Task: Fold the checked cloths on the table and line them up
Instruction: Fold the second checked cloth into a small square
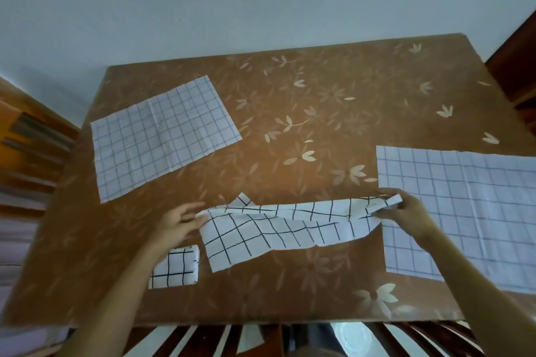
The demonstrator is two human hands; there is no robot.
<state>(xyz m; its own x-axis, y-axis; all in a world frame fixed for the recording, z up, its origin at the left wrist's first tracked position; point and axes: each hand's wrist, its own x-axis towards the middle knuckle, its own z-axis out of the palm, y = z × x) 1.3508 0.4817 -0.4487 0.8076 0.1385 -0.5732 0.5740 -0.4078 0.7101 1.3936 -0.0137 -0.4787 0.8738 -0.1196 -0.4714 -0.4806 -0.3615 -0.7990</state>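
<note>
Brown table (290,284): right hand (406,213) pinching checked cloth (278,226), left hand (181,220) open beside it.

Soft, dim daylight, even and without glare. The counter (319,101) glows warmer orange at its middle and dulls toward its corners. Shadows are faint. Wide-angle distortion bows the frame's edges, and the lower left and bottom blur noticeably.

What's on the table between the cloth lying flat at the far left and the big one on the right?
Nothing: the head view shows bare leaf-patterned table between the far-left cloth and the right cloth.
</note>
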